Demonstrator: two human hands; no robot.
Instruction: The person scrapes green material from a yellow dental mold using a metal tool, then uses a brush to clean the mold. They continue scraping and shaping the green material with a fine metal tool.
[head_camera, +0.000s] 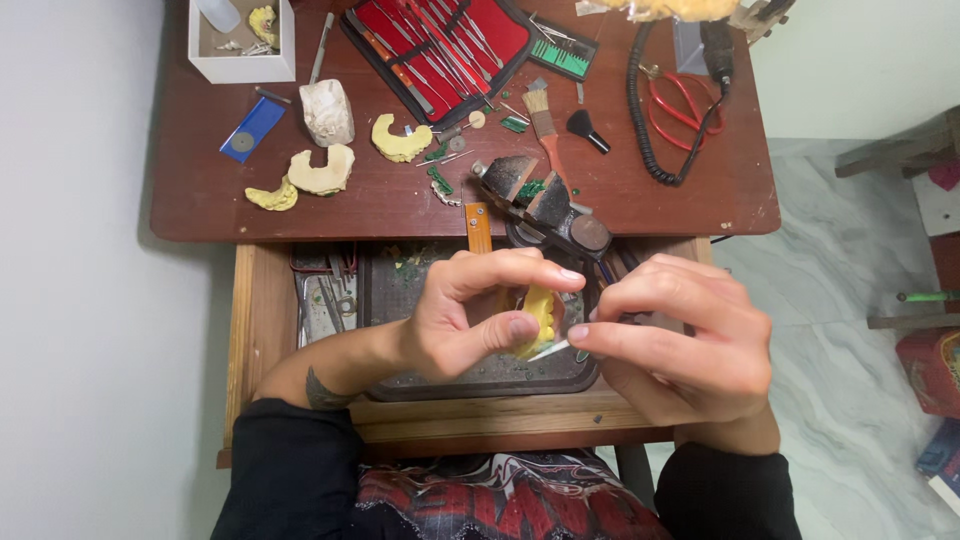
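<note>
**Bench contents, located from the vise**

A dark vise stands at the front edge of the brown table. Behind it lies an open red instrument case of metal tools. Left of it lie three yellow dental casts, a white plaster block and a blue card. A white box sits far back left. Right of it lie a black coiled cord and red-handled pliers. A brush lies just behind it.

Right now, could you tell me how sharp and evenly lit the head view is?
Head view: even, soft light, no harsh glare; the left hand, right hand and yellow cast are fairly sharp; faint shadow falls beside the desk; the edges bow slightly.
</note>
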